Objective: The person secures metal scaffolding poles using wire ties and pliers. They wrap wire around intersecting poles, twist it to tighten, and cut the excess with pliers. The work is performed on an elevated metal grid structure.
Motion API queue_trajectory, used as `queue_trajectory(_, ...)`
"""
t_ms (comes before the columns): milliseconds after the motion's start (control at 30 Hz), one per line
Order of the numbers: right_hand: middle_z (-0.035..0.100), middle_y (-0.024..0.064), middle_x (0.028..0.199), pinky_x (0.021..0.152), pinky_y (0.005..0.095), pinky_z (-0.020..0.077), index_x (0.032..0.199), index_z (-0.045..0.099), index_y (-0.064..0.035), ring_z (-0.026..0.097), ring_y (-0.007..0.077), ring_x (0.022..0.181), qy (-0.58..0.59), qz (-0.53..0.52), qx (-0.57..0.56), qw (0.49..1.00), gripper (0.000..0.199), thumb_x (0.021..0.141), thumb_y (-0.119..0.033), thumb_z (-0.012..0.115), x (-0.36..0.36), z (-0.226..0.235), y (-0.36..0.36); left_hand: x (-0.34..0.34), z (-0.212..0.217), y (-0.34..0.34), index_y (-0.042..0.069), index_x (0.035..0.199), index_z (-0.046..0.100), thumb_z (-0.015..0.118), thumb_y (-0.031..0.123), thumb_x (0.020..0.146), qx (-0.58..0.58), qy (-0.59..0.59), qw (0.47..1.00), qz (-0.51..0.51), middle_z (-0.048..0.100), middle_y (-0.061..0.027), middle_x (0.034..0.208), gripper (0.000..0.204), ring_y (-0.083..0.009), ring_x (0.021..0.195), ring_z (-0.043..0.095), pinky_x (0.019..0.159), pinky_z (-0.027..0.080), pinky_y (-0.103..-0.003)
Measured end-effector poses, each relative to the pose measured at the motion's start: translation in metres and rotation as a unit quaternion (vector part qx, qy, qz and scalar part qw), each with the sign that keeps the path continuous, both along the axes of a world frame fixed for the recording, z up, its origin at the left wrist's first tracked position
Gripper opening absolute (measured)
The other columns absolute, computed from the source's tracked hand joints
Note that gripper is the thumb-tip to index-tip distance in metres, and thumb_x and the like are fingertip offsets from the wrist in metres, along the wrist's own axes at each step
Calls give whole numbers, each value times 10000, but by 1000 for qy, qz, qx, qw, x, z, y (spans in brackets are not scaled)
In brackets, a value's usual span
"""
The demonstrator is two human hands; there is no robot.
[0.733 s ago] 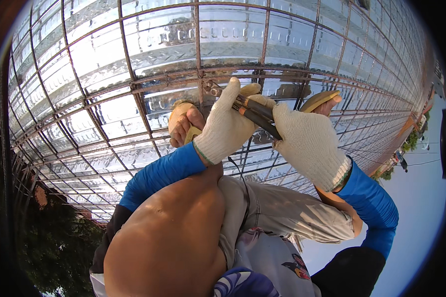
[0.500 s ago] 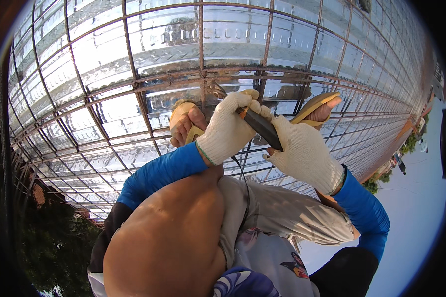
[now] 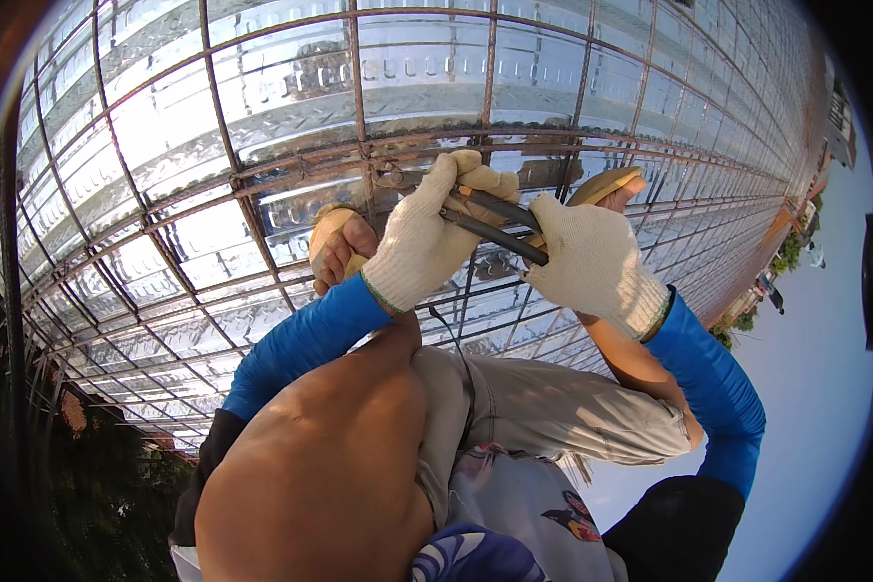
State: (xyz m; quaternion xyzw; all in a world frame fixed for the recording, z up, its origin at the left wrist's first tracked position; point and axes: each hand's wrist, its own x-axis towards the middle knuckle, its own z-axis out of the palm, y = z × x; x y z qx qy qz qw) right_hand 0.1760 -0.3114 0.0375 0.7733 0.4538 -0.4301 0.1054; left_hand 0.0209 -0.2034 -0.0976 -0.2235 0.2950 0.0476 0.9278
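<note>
Noted on the left hand [image 3: 422,233]: a white knitted glove, worn with a bright blue sleeve. Noted on the right hand [image 3: 597,257]: a matching glove and sleeve. Found held between both: a pair of long pincers [image 3: 495,234] with slender dark handles, marked with an orange patch, and a dull metal head [image 3: 390,177].

Closed, at the left grip, around the pincers just behind the head, with thumb directed forward. Closed, at the right grip, over the rear ends of the handles; cannot tell the exact hold on each handle, owing to cover by the glove. Handles observed standing apart.

Recorded as the governing relation: long axis running diagonally, from head at forward left to handle ends at rear right. Head located forward and to the left of both grips, with the left hand clearly nearer. Placed just beside a crossing in a rust-brown steel rod mesh [image 3: 357,73]; cannot confirm contact.

Seen beneath the mesh: silvery ribbed metal sheeting [image 3: 417,63]. Seen to either side of the pincers: a left foot [image 3: 338,242] and a right foot [image 3: 611,189], both in yellow-trimmed sandals.
</note>
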Motion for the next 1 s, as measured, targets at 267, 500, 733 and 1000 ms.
queue_trajectory(267,580,-7,730,536,338,478,1049,656,-5,569,134,616,328,-340,-194,860,341,825,-227,786,18,-4,12,-16,-15,-5,58,1297,611,704,318,1089,4,-82,996,-25,645,-86,1187,345,-349,1262,639,1216,461,-560)
queue_trajectory(500,711,135,845,555,363,567,1205,626,-21,749,295,738,-107,143,-25,984,463,878,-241,868,-26,18,10,-1,8,9,39,1135,671,708,359,1086,-16,124,991,-45,692,-86,933,326,-309,1023,696,1028,561,-539)
queue_trajectory(733,659,14,776,592,334,568,916,648,-6,644,136,618,401,-423,-278,764,347,782,-284,808,12,2,35,-9,-1,12,92,1175,676,608,443,1135,55,-2,997,-57,642,13,775,360,-282,923,720,981,578,-533)
queue_trajectory(1000,714,105,718,569,444,571,1051,556,-19,750,364,660,7,64,-57,996,290,901,-165,758,-13,-4,9,7,12,10,19,1203,663,663,326,1115,11,127,990,-57,592,-7,741,320,-240,826,637,987,537,-488)
